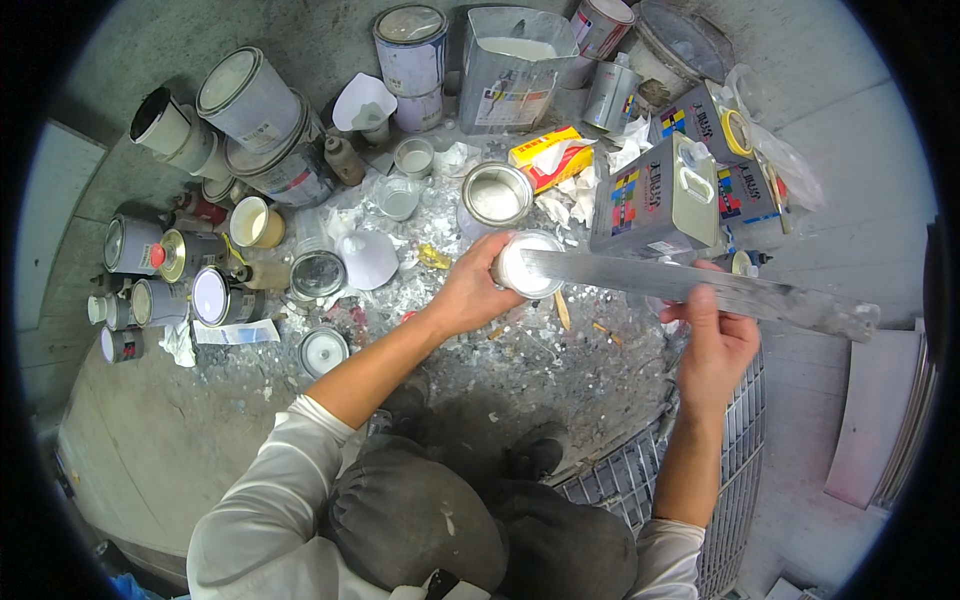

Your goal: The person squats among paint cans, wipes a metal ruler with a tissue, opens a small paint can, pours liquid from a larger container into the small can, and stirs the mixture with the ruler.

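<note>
Holding a can (530, 265) in the left hand (468, 295), the right hand (715, 345) grips a long stick (690, 285) across it; stirring looks underway, unfinished.

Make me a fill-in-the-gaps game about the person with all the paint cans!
1. The left hand holds a small round can of ____ paint.
2. The right hand grips a long flat ____ metal strip lying across that can.
3. The yellow and red box lies behind an open ____ tin.
4. Under the right forearm lies a metal ____.

Missing words: white; grey; round; grate
</note>
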Demonstrator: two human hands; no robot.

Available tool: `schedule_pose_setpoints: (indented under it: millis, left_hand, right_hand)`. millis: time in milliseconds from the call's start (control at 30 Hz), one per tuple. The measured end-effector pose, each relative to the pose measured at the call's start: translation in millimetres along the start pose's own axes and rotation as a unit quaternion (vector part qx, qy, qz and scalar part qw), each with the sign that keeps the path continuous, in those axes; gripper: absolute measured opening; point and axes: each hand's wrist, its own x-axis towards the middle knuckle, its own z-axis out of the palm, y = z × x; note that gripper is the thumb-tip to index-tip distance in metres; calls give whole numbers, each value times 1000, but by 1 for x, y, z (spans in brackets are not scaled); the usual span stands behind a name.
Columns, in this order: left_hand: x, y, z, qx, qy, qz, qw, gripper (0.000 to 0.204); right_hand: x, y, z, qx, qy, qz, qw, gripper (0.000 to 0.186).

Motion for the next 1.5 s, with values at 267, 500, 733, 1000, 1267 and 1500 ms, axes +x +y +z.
schedule_pose_setpoints:
  millis: [267,500,733,1000,1267,1500]
  left_hand:
    - [0,-1,-3,24,6,7,1000,67]
    - [3,-5,-4,29,11,-1,1000,68]
    - [2,-8,-2,45,20,14,999,67]
    - [2,-10,-3,33,9,3,999,66]
    - [1,-11,-4,32,5,-12,999,65]
    - [-1,-12,-4,35,3,-20,999,67]
  right_hand:
    - [5,2,2,12,31,14,999,30]
    - [6,-36,-31,79,63,-88,991,30]
    - [5,-65,-51,85,64,-175,979,36]
    - [2,-79,-61,84,56,-206,973,43]
    - [3,-84,-68,81,33,-219,972,44]
    - [2,-86,-68,82,12,-222,972,43]
